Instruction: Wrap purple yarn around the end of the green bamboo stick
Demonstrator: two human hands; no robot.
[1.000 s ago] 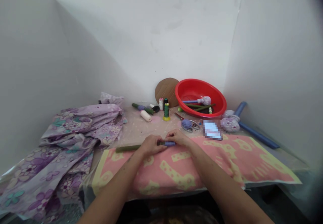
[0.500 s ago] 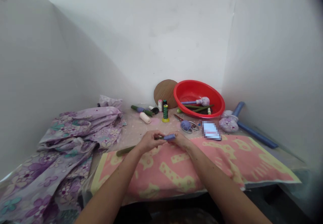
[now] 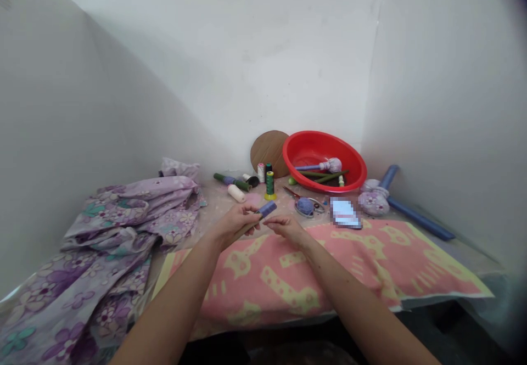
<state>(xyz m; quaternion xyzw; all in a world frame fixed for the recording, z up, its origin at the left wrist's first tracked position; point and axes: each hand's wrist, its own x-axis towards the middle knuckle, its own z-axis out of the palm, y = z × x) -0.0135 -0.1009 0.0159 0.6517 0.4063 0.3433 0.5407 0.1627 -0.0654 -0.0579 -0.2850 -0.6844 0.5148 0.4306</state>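
My left hand (image 3: pixel 240 223) is closed round a green stick whose upper end is wrapped in blue yarn (image 3: pixel 267 208). The stick tilts up to the right, and its lower part is hidden behind my hand and wrist. Just right of the wrapped end, my right hand (image 3: pixel 288 230) has its fingertips pinched together. Any strand between them is too thin to make out. Beyond my hands a ball of blue yarn (image 3: pixel 305 206) rests on a pair of scissors (image 3: pixel 318 206). Under my forearms lies a pink and yellow cloth (image 3: pixel 263 277).
A tilted red basin (image 3: pixel 358 170) holds several sticks. Thread spools (image 3: pixel 269 185), a white spool (image 3: pixel 236 193) and a wrapped green stick (image 3: pixel 233 181) stand or lie at the back. Floral fabric (image 3: pixel 123 228) is heaped left. A phone (image 3: pixel 345 213) and blue-wrapped tubes (image 3: pixel 420 219) lie right.
The stick has swung from nearly level to tilting up right, its wrapped end now outside my right hand. My right hand has moved slightly left and down, apart from the wrapped end.
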